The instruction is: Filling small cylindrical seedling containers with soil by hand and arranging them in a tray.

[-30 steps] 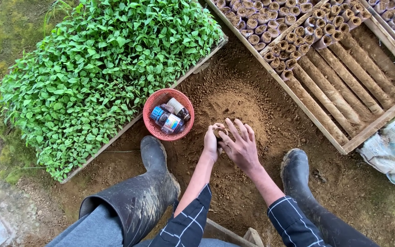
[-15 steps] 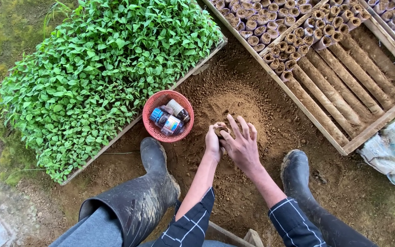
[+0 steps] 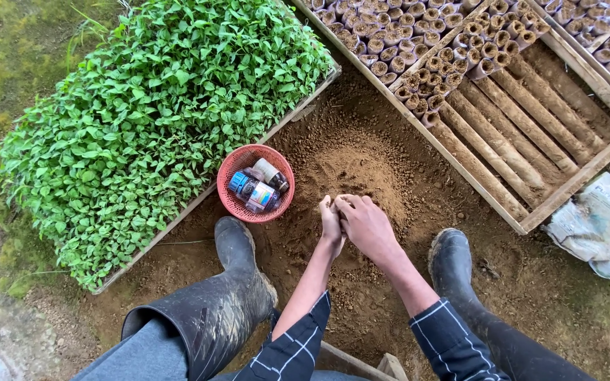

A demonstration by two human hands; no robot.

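A mound of loose soil [image 3: 351, 166], fine, dry and crumbly brown, sits heaped on the bare ground between two wooden frames. Just at its near edge the left hand [image 3: 331, 224] and the right hand [image 3: 367, 226] are pressed together, fingers curled inward; each grip looks closed, but what, if anything, lies inside cannot be told. Both sleeves are dark with a thin white check.

Just left of the hands lies a small round red basket [image 3: 234, 201] of woven plastic mesh, holding a few small bottles [image 3: 257, 189] on their sides. It touches the corner of a wooden tray [image 3: 178, 215] packed with leafy green seedlings [image 3: 150, 120], dense and soft-edged.

To the right, a straight-edged wooden frame [image 3: 573, 180] holds rows of small soil-filled tubes [image 3: 418, 49], cylindrical and tightly packed; its nearer part shows long ridged rows of earth. Beyond its corner lies a crumpled whitish sack [image 3: 598, 219].

Two dark rubber boots, the left boot [image 3: 238, 279] and the right boot [image 3: 453, 264], smooth and mud-smeared, flank the hands. Open room is only the narrow earth strip between the frames and boots; mossy ground [image 3: 8, 56] lies at far left
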